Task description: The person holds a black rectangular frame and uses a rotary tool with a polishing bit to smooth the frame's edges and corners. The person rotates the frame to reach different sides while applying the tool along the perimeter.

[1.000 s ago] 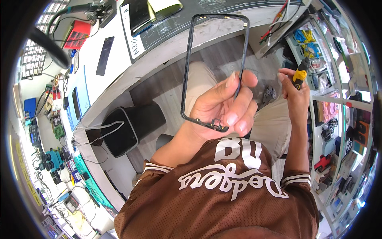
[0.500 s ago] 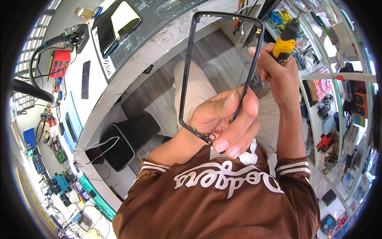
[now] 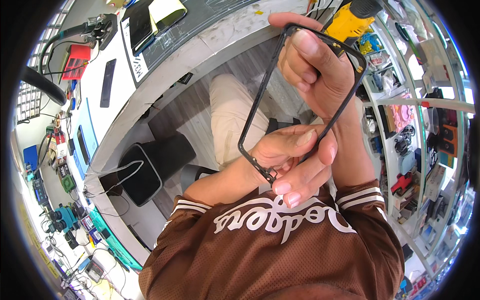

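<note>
My left hand (image 3: pixel 295 155) pinches a thin black phone frame (image 3: pixel 258 97) near its lower end, thumb on one face and fingers on the other. The frame is tilted, with an open middle and small gold-coloured contacts by its upper right corner. At its top edge is my right hand (image 3: pixel 320 70), thumb in front of the bar and a finger stretched out behind it. A yellow and black handheld rotary tool (image 3: pixel 352 22) sticks up from that same hand. Its grip is partly hidden by the fingers and frame, and its tip is out of view.
On the left, a white workbench (image 3: pixel 112 112) carries phones (image 3: pixel 107 82), a red box (image 3: pixel 77 61) and a clamp on an arm (image 3: pixel 97 30). Below its edge stands a black bin (image 3: pixel 140 175). Glass shelves (image 3: pixel 420 102) crowded with parts rise at the right.
My right hand has moved up and left with the rotary tool, and its thumb and finger now meet the frame's top edge. The frame has shifted right and tilted more.
</note>
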`<state>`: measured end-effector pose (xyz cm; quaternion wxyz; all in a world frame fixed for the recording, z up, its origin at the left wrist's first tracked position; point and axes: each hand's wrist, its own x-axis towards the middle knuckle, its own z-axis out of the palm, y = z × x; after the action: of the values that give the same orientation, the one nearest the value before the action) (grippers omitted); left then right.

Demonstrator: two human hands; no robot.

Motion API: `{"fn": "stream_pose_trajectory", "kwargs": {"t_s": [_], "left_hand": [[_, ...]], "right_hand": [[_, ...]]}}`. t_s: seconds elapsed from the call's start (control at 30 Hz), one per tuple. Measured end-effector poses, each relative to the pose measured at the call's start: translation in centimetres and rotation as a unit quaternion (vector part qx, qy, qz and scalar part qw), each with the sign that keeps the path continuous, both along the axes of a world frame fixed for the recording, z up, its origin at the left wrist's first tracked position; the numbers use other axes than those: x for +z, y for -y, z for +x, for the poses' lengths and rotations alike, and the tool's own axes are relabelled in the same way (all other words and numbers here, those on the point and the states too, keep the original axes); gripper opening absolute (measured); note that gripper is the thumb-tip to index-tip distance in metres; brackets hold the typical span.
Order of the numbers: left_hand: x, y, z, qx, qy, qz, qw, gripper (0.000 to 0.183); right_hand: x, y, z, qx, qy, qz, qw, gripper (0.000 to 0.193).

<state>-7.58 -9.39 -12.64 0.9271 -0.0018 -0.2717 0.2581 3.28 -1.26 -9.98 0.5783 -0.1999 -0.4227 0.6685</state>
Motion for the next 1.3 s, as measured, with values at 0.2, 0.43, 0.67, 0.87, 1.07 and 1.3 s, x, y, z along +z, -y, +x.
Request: {"fn": "stream_pose_trajectory", "kwargs": {"t_s": [0.2,0.43,0.67,0.87,1.07,1.3], "left_hand": [[-2.0,-0.2,-3.5,0.015,-0.24,0.018,0.97,0.059],[0.4,0.6,-7.2,0.285,-0.532,0.139,0.785,0.062],[2.7,1.5,-6.4,0.334,-0.643,0.129,0.677,0.038],[2.6,0.8,-6.9,0.411,-0.641,0.072,0.644,0.04],[2.8,0.7,-7.3,0.423,-0.642,0.099,0.631,0.041],[3.2,1.1,-7.1,0.434,-0.653,0.132,0.606,0.041]], "right_hand": [[1.3,0.7,-1.9,-0.13,0.116,-0.03,0.984,0.024],[0.5,0.8,-2.7,-0.2,0.286,-0.042,0.936,0.022],[0.7,0.5,-4.0,-0.164,0.255,-0.082,0.949,0.021],[-1.5,3.0,-1.4,-0.163,0.189,-0.067,0.966,0.026],[-5.2,5.5,2.2,-0.186,0.41,-0.088,0.889,0.019],[-3.4,5.9,2.2,-0.211,0.6,0.104,0.765,0.021]]}}
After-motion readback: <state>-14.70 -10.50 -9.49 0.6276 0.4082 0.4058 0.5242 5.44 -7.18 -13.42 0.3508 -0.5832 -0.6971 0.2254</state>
